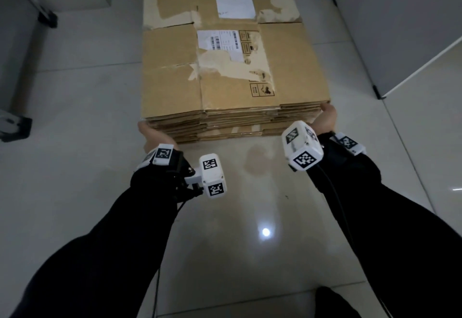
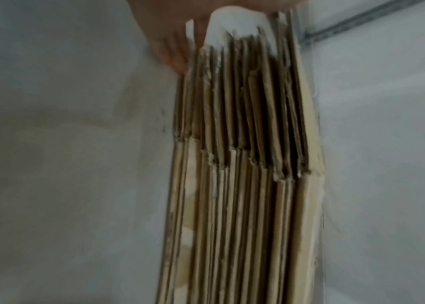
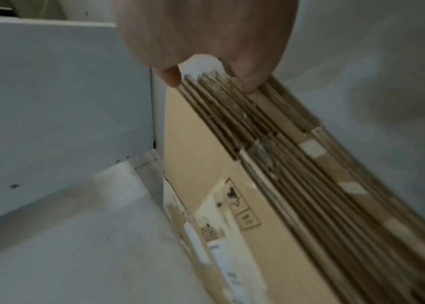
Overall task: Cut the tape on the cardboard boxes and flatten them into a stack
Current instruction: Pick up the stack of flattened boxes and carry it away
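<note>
Gripping the near corners, left hand (image 1: 154,134) and right hand (image 1: 324,119) curl around brown flattened-box stack (image 1: 235,72), labels torn

a: stack of flattened boxes (image 1: 172,87) — colour?
b: tan-brown kraft, paler torn patches (image 1: 217,60) where the top skin is ripped off. edges show as brown and beige stripes in both wrist views.
a: labels?
b: plain white sheet (image 1: 235,3) on the far flap. nearer white shipping label (image 1: 218,40) with black barcodes. black-outline handling symbols (image 1: 261,90) printed near the front edge.
a: floor?
b: floor (image 1: 75,107) is pale grey glossy tile, thin darker grout lines, one bright white light spot.
a: wrist gear?
b: white marker cubes (image 1: 212,175) with black-and-white square codes. sleeves (image 1: 112,242) black.
</note>
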The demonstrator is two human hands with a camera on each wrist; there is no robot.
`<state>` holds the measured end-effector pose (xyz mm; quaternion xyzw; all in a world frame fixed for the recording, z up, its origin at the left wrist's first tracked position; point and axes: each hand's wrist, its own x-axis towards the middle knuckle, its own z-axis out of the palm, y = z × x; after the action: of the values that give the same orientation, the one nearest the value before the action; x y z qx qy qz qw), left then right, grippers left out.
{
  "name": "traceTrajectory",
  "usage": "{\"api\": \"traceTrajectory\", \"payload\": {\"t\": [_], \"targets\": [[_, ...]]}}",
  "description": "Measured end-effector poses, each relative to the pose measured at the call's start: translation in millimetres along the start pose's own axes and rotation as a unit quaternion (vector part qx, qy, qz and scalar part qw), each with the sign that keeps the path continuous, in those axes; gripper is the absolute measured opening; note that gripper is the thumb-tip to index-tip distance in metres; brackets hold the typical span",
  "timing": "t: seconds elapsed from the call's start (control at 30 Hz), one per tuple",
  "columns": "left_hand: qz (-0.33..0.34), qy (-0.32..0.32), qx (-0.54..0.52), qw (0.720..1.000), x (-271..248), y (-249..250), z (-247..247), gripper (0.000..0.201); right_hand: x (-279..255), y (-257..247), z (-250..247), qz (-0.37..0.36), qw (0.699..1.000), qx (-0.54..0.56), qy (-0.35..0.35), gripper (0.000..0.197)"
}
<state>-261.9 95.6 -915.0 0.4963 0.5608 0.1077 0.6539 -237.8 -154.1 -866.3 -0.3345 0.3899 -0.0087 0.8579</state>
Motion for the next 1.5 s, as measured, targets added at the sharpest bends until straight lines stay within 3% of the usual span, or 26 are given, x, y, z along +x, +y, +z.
{"api": "traceTrajectory", "payload": {"t": [0.07, 0.13, 0.23, 0.3, 0.33, 0.43, 0.53, 0.73, 0.8, 0.93, 0.97, 1.03, 1.07, 1.1, 1.13, 1.17, 1.2, 1.23, 1.27, 1.3, 1.33, 1.5], "targets": [[-0.019, -0.021, -0.042, 0.999, -3.8, -4.8, -6.7, 0.070, 17.5, -5.3, -11.2, -0.003, 0.999, 0.045, 0.012, 0.027], [-0.003, -0.037, -0.081, 0.996, -6.1, -8.8, -10.1, 0.059, 32.1, -7.3, -21.9, -0.014, 0.995, 0.095, 0.023, 0.023], [-0.001, -0.057, -0.066, 0.996, -2.5, -9.3, -9.1, 0.049, 45.2, -6.2, -37.4, -0.065, 0.990, -0.120, 0.019, 0.014], [0.019, -0.049, -0.010, 0.999, 1.4, -8.6, -7.4, 0.054, 54.5, -13.8, -39.0, -0.108, 0.943, -0.306, 0.070, 0.018], [0.017, -0.050, -0.007, 0.999, 1.6, -8.1, -5.1, 0.060, 58.4, -17.6, -36.3, -0.131, 0.932, -0.322, 0.106, 0.027], [0.060, 0.048, -0.028, 0.997, -2.6, -5.3, 8.7, 0.057, 84.7, -31.9, -38.5, -0.216, 0.907, -0.322, 0.162, 0.055], [0.137, 0.060, -0.054, 0.987, -3.7, 4.2, 24.9, 0.062, 86.0, -17.9, -19.7, -0.209, 0.938, -0.256, 0.104, 0.060], [0.134, 0.080, 0.022, 0.987, 17.0, 5.4, 37.4, 0.045, 104.0, 9.4, -10.0, -0.283, 0.911, -0.256, 0.154, 0.039], [0.139, 0.092, -0.006, 0.986, 20.9, 6.4, 40.7, 0.041, 108.9, 15.4, -13.6, -0.319, 0.888, -0.299, 0.143, 0.032], [0.143, 0.075, -0.003, 0.987, 21.7, 10.1, 28.1, 0.033, 113.4, -5.6, -24.7, -0.323, 0.872, -0.354, 0.099, 0.023], [0.143, 0.067, -0.025, 0.987, 24.3, 14.2, 20.8, 0.030, 112.6, -14.9, -27.8, -0.332, 0.856, -0.387, 0.079, 0.030], [0.191, 0.049, -0.061, 0.979, 31.8, 25.4, 5.7, 0.027, 100.9, -30.7, -28.8, -0.400, 0.781, -0.478, 0.035, 0.044], [0.264, 0.033, -0.044, 0.963, 34.0, 32.0, -1.3, 0.030, 90.2, -35.1, -23.9, -0.454, 0.722, -0.522, -0.005, 0.048], [0.367, 0.004, 0.021, 0.930, 30.8, 38.7, -5.6, 0.038, 79.2, -36.5, -16.2, -0.504, 0.648, -0.568, -0.058, 0.055], [0.481, -0.040, 0.126, 0.867, 21.6, 46.4, -7.4, 0.051, 66.8, -35.7, -5.6, -0.528, 0.567, -0.620, -0.125, 0.066], [0.586, -0.099, 0.252, 0.764, 14.2, 51.9, -6.3, 0.064, 58.0, -31.2, 4.0, -0.520, 0.488, -0.673, -0.197, 0.081], [0.650, -0.160, 0.373, 0.642, 3.1, 57.3, -1.9, 0.075, 51.4, -23.8, 11.9, -0.488, 0.410, -0.725, -0.261, 0.097], [0.669, -0.208, 0.475, 0.532, -8.8, 60.0, 3.9, 0.085, 46.4, -16.0, 17.7, -0.457, 0.336, -0.767, -0.301, 0.108], [0.662, -0.237, 0.546, 0.457, -17.8, 57.9, 10.2, 0.093, 44.0, -8.2, 20.4, -0.444, 0.272, -0.795, -0.310, 0.115], [0.646, -0.242, 0.587, 0.423, -20.9, 52.6, 15.7, 0.100, 43.9, -2.8, 21.3, -0.446, 0.231, -0.811, -0.301, 0.118], [0.628, -0.229, 0.614, 0.421, -19.9, 47.8, 20.8, 0.107, 44.2, -0.8, 22.4, -0.451, 0.218, -0.818, -0.282, 0.117], [0.575, -0.164, 0.669, 0.442, -4.6, 32.9, 32.3, 0.122, 48.4, 0.4, 29.5, -0.415, 0.240, -0.843, -0.244, 0.110]]}}
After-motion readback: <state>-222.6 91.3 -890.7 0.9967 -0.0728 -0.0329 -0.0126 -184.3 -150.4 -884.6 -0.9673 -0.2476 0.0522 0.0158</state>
